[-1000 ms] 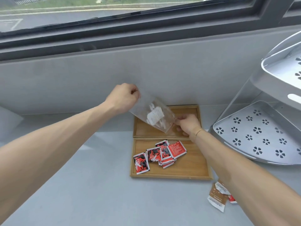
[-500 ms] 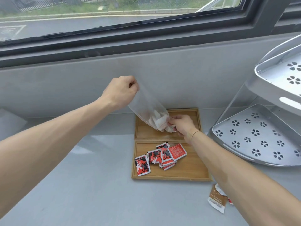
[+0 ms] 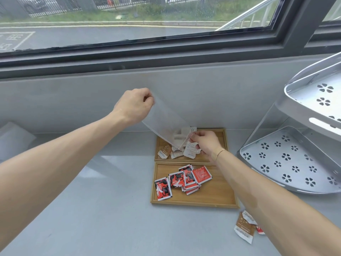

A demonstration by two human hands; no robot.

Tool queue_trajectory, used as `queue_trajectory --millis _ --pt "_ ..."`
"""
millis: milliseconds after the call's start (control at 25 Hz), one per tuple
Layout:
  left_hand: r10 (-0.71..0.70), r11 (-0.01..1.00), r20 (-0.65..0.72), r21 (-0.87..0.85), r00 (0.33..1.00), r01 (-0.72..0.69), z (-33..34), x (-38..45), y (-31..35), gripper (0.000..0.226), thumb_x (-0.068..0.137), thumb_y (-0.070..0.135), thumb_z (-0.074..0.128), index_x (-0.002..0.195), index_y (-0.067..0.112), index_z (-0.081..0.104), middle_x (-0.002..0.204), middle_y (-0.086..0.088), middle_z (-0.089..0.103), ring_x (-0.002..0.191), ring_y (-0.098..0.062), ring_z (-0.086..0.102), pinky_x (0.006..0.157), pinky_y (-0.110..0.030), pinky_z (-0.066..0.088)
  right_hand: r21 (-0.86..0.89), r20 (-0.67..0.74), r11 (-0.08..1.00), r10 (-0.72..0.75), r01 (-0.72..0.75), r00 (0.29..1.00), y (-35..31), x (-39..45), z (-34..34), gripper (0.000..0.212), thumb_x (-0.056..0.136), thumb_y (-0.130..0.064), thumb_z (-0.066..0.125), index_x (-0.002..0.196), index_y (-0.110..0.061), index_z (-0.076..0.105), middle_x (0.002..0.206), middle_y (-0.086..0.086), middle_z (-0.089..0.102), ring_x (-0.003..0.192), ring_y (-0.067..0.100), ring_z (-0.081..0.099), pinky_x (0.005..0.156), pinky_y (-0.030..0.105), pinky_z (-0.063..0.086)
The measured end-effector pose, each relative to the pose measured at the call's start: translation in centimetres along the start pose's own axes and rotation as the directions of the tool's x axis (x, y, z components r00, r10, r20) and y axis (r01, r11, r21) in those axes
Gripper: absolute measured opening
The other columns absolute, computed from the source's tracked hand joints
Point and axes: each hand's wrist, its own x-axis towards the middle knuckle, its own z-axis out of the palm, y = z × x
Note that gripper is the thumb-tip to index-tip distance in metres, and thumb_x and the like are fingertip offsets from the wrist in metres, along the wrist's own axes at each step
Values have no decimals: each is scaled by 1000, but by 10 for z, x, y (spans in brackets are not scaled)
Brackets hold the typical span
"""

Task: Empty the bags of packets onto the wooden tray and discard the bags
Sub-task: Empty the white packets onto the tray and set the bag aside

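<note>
My left hand (image 3: 133,106) pinches the raised bottom end of a clear plastic bag (image 3: 164,119), which slopes mouth-down over the far compartment of the wooden tray (image 3: 227,183). My right hand (image 3: 205,143) grips the bag's lower mouth edge. Several white and brown packets (image 3: 177,152) lie spilled in the far compartment, a few still at the bag's mouth. Several red packets (image 3: 184,180) lie piled in the near compartment.
A grey two-tier corner rack (image 3: 295,163) with flower-shaped holes stands to the right of the tray. A few loose brown packets (image 3: 244,227) lie on the grey counter by the tray's near right corner. A wall and window sill rise just behind the tray.
My left hand lifted the bag's closed end higher, tipping it steeper. White and brown packets slid out of the mouth into the tray's far compartment.
</note>
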Motion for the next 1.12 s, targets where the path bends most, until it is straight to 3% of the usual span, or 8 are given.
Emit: queue_trajectory --millis 120,200,320,440,640,800,920,1120 --pt "-43 999 1 -31 999 43 3 -8 -9 24 92 25 45 91 17 68 80 2 63 79 -26 57 76 -38 54 40 -45 999 2 -1 999 -2 -6 -4 8 89 -22 62 83 -20 66 82 -1 65 68 15 52 46 22 36" --pt "-93 995 -4 -49 996 93 10 -20 -17 22 93 23 49 92 14 69 85 0 65 84 -25 58 75 -32 47 170 -46 985 27 -19 999 -1 -14 -8 7 87 -24 61 86 -20 66 88 1 63 81 19 54 58 29 41" --pt "-186 962 20 -199 982 186 24 -49 -27 13 89 17 55 89 14 68 82 2 65 81 -21 57 73 -26 41 410 51 905 104 -116 993 0 -36 -19 15 85 -30 63 95 -20 68 96 2 65 90 28 57 74 44 48" --pt "-203 905 66 -369 977 213 35 -88 -29 12 86 10 59 81 19 66 76 9 64 74 -15 56 71 -25 41 491 177 854 92 -169 980 8 -62 -34 21 88 -32 64 105 -20 68 97 2 72 88 30 66 84 51 53" --pt "-153 820 148 -534 977 209 45 -147 -19 19 87 4 59 77 20 64 71 8 60 69 -14 53 68 -31 44 475 43 879 33 -50 999 19 -114 -56 7 87 -14 69 87 -14 62 76 2 70 70 16 63 62 27 52" --pt "-101 796 201 -571 974 200 56 -178 -1 21 86 2 57 77 20 64 71 6 59 68 -15 52 63 -29 43 480 -38 877 33 -11 999 37 -161 -86 26 83 7 68 97 -10 55 84 10 66 65 19 60 59 29 53" --pt "-51 780 271 -591 961 208 72 -194 28 18 86 -3 55 82 13 64 72 0 58 61 -17 48 55 -28 40 483 -126 876 62 7 990 59 -201 -116 36 81 5 70 107 -15 56 89 11 68 61 19 61 54 30 51" --pt "69 793 388 -580 919 185 112 -217 92 19 86 -4 55 86 13 63 73 -2 59 59 -17 50 47 -24 39 467 -211 884 119 -7 970 113 -264 -180 27 83 -8 70 110 -11 67 84 7 70 60 19 56 57 26 49"
